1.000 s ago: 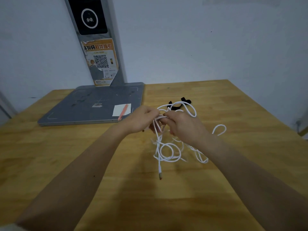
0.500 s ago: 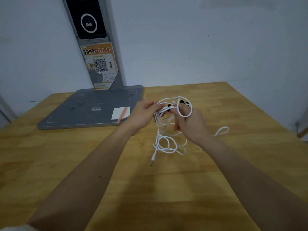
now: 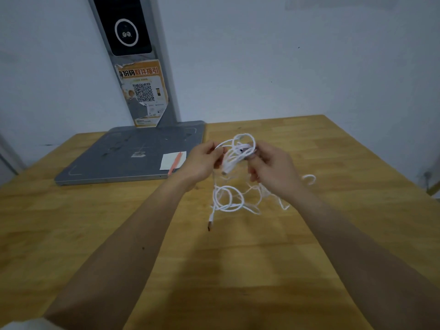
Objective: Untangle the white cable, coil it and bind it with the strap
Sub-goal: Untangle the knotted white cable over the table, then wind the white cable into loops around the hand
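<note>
The white cable (image 3: pixel 228 201) is a loose tangle held above the wooden table (image 3: pixel 333 222). My left hand (image 3: pixel 202 163) pinches a strand at the upper left of the tangle. My right hand (image 3: pixel 271 170) grips the bunched loops just to the right. A small loop stands up between the two hands. Lower loops hang down and rest on the table, with one plug end (image 3: pixel 210 223) pointing toward me. Another loop (image 3: pixel 309 179) lies to the right of my right wrist. The black strap is hidden behind the cable and my hands.
A grey flat base (image 3: pixel 119 160) with an upright post (image 3: pixel 142 67) stands at the back left; it carries a white note and an orange pen (image 3: pixel 175 160). A wall lies close behind. The table's right edge runs diagonally at far right.
Both hands lifted the tangle and moved slightly apart. The upper loop shrank and the hanging plug end rose a little toward the hands. The black strap went out of sight.
</note>
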